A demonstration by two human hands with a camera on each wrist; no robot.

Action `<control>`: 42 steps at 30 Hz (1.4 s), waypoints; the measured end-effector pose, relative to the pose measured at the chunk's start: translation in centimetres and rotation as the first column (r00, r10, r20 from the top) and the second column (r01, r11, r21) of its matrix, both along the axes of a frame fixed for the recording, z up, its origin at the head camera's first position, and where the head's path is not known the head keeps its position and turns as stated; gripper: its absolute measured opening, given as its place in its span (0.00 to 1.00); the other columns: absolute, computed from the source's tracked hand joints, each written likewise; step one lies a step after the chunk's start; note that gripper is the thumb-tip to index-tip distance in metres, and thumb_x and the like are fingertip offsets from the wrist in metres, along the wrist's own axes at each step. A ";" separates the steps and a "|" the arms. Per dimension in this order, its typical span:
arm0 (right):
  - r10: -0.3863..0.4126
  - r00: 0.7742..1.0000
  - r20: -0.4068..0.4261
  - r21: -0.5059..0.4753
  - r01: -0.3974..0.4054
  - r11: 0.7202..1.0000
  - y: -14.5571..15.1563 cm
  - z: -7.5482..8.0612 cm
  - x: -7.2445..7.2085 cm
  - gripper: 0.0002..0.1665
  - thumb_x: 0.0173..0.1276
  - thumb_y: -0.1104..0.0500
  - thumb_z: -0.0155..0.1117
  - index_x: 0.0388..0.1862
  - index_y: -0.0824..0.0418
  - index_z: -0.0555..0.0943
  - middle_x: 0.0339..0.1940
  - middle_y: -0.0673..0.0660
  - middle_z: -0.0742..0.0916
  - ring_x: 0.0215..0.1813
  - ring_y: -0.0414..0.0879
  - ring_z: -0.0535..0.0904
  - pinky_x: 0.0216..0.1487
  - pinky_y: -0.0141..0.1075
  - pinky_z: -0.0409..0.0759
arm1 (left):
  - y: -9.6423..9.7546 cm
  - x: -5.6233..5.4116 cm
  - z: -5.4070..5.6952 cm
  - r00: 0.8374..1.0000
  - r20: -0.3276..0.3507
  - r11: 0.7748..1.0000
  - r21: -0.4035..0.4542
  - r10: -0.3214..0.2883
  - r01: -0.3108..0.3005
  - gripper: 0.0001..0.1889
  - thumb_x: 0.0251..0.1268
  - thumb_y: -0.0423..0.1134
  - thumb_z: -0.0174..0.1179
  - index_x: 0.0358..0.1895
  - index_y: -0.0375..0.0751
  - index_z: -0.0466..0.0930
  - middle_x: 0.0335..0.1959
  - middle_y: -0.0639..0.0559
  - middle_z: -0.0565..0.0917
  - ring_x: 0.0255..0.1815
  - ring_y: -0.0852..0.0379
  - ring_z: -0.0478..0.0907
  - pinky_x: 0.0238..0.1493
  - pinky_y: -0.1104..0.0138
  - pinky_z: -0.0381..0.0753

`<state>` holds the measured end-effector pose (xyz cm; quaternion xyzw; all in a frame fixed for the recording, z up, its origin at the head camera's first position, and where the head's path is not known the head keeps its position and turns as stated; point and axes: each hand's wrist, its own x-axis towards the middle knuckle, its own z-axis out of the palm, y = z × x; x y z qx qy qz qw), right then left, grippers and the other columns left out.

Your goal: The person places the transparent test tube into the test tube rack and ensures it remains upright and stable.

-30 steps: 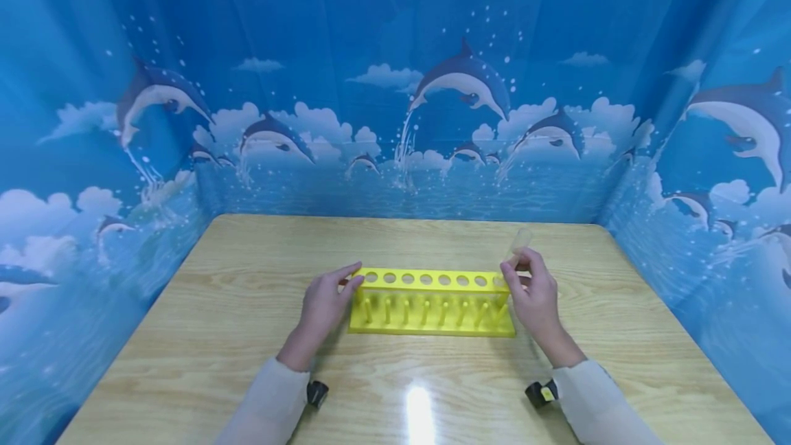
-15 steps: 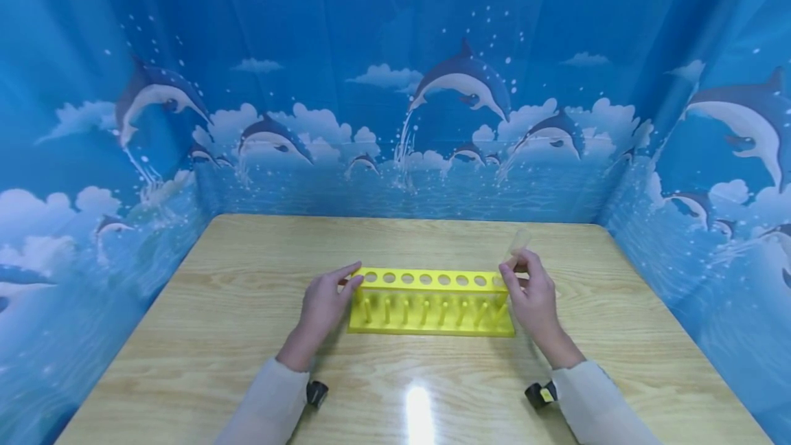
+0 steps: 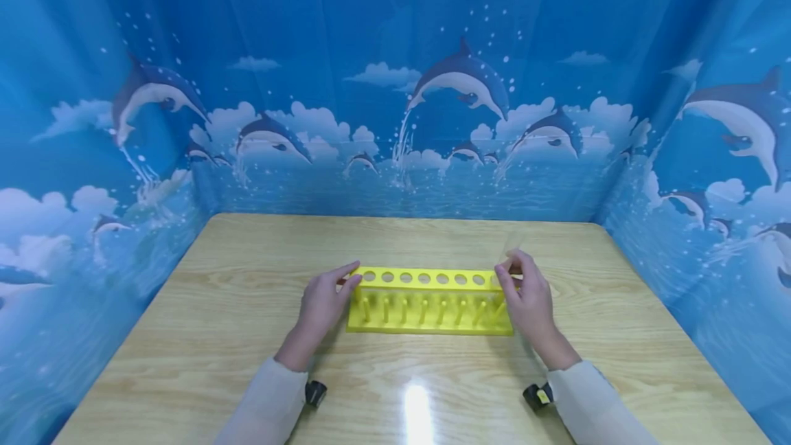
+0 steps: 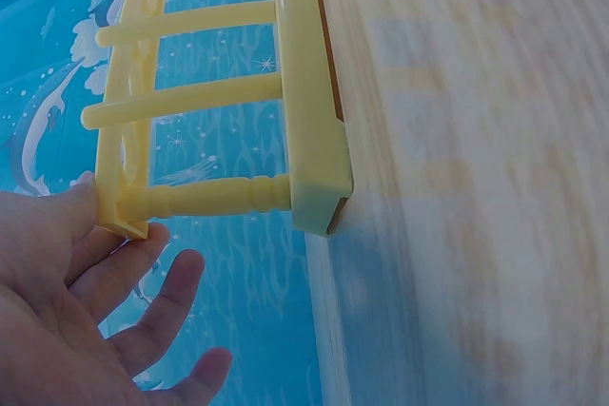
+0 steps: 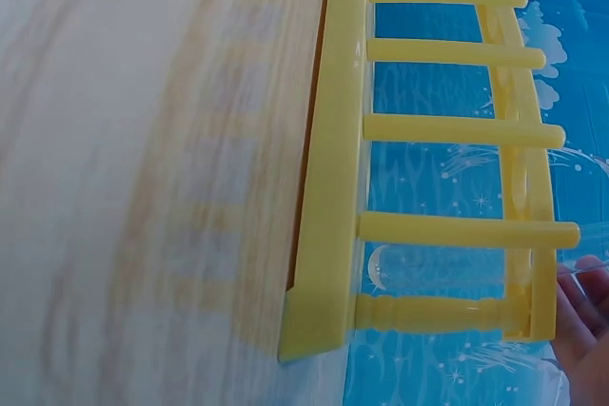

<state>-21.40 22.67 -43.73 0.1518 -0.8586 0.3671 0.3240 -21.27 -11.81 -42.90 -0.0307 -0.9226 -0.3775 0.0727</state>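
Observation:
A yellow test tube rack (image 3: 432,329) stands upright on the table, with a row of holes along its top bar and pegs on its base. My left hand (image 3: 323,301) pinches the left end of the top bar between thumb and index finger; in the left wrist view the other fingers of that hand (image 4: 105,301) are spread. At the rack's right end, my right hand (image 3: 530,294) pinches a clear test tube (image 3: 511,243). In the right wrist view the tube's rounded lower end (image 5: 433,268) shows below the top bar, near the base. Most of the right hand (image 5: 588,316) is out of that view.
The light wood-grain table (image 3: 259,362) carries a bright reflection near its front. Blue curtains (image 3: 395,88) printed with dolphins close off the back and both sides. A dark wrist camera (image 3: 315,393) sits at the left sleeve, another dark device (image 3: 537,397) at the right.
My right hand and the top of the test tube have shifted slightly left and the tube's top sits a little lower. The left hand still grips the rack, which looks nearly unmoved.

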 end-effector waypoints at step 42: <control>-0.053 0.998 0.035 -0.009 0.053 0.999 -0.6 0.2 0.1 0.17 0.71 0.62 0.61 0.55 0.67 0.73 0.36 0.58 0.82 0.42 0.55 0.84 0.38 0.47 0.84 | -0.3 -0.3 -0.2 1.000 0.007 1.000 0.021 -0.009 0.009 0.20 0.70 0.46 0.59 0.63 0.49 0.77 0.51 0.45 0.85 0.43 0.50 0.82 0.23 0.67 0.67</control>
